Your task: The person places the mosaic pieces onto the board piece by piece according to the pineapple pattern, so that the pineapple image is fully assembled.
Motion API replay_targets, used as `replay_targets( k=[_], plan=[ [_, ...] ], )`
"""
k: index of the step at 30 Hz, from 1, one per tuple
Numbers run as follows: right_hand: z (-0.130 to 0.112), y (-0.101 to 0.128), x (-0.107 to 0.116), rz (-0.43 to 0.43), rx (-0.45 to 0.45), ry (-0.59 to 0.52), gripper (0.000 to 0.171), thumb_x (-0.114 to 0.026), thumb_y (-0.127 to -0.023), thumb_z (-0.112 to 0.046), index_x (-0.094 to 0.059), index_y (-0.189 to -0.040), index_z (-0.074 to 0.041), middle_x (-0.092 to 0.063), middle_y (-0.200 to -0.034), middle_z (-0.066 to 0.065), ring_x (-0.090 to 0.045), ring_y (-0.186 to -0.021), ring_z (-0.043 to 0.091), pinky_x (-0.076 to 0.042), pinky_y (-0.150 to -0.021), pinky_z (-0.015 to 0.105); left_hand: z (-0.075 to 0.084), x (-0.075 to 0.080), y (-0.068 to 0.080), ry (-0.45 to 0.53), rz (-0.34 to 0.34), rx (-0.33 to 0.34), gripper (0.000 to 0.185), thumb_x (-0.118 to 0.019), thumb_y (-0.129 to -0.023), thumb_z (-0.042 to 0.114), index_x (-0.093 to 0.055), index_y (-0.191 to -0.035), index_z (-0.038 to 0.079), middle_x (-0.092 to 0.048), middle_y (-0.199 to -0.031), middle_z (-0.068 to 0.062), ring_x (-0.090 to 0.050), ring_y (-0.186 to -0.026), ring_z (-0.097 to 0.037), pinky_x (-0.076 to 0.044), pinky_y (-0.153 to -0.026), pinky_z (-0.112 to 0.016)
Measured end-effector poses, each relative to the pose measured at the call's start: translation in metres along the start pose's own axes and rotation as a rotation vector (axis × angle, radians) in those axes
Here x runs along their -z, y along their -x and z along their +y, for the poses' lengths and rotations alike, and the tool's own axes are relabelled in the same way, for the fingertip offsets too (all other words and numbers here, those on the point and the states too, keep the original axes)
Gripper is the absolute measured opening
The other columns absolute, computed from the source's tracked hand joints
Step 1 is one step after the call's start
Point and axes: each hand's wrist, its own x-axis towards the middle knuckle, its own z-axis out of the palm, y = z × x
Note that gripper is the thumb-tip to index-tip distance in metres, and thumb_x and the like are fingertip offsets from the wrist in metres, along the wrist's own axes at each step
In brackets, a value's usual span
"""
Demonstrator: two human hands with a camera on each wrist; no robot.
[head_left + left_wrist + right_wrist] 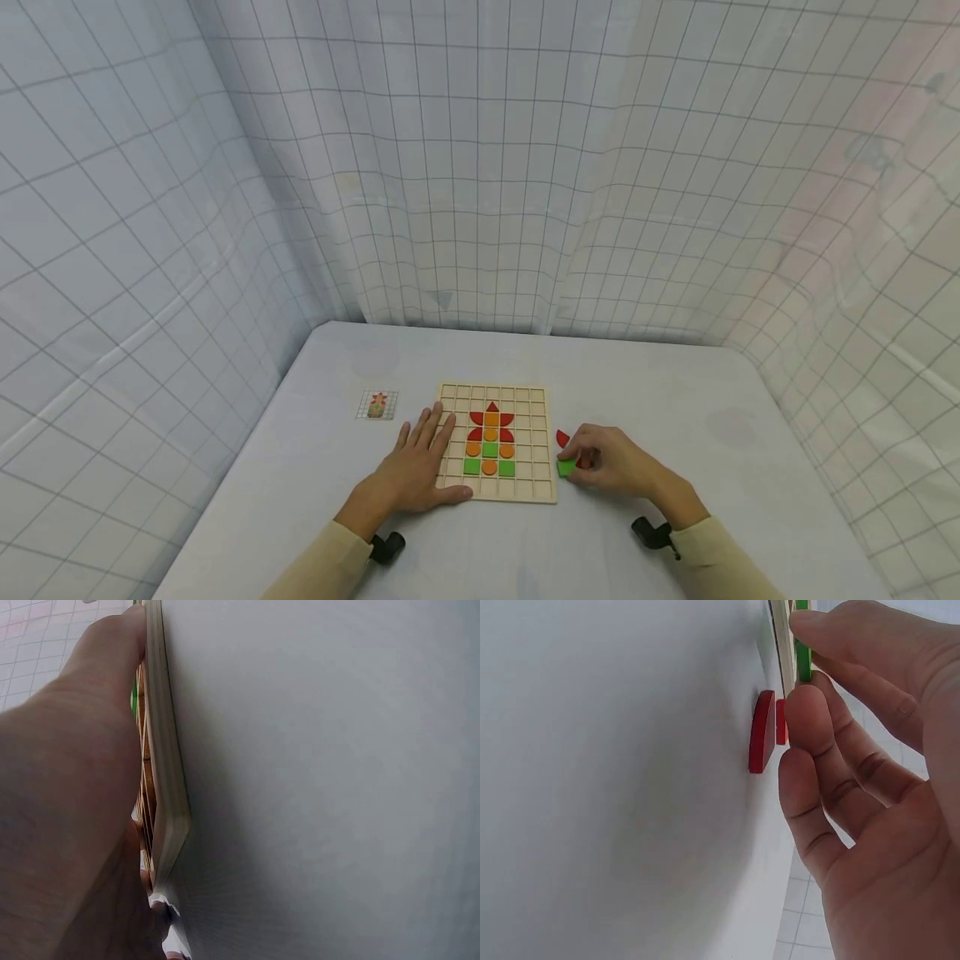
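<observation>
A wooden grid board (525,400) lies in the middle of the table, with red, orange and green pieces (490,442) set in it as a flower shape. My left hand (420,467) lies flat on the board's left edge (169,787), fingers straight. Just right of the board, my right hand (611,460) pinches a green square piece (566,467) (803,656) between thumb and fingers. A red curved piece (562,438) (763,732) lies loose on the table beside that hand, and another small red piece (781,721) shows behind it.
A small picture card (377,405) showing the same flower lies on the table to the board's left. The white table (675,392) is enclosed by gridded white curtains on the left, back and right.
</observation>
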Motion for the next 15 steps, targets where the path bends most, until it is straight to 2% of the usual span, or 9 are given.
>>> replay_targets(
  k=[9, 15],
  plan=[
    [-0.011, -0.007, -0.010, 0.050, 0.055, -0.039, 0.023, -0.094, -0.097, -0.003, -0.088, -0.116, -0.015, -0.077, -0.098, 0.001, -0.066, -0.082, 0.001, -0.062, -0.074, 0.021, 0.000, 0.001, 0.001, 0.012, 0.002, -0.001, 0.130, -0.077, -0.099, 0.080, -0.019, -0.186, 0.001, -0.006, -0.196, -0.028, -0.012, -0.183, -0.051, -0.018, -0.145, -0.077],
    [-0.021, -0.015, -0.019, 0.085, 0.096, -0.044, 0.019, -0.095, -0.096, -0.006, -0.087, -0.110, -0.015, -0.076, -0.096, -0.001, -0.067, -0.081, 0.002, -0.061, -0.071, 0.021, 0.000, 0.001, 0.001, 0.008, 0.003, -0.004, 0.130, -0.076, -0.099, 0.080, -0.019, -0.186, 0.001, -0.006, -0.196, -0.028, -0.012, -0.183, -0.051, -0.019, -0.145, -0.077]
  ],
)
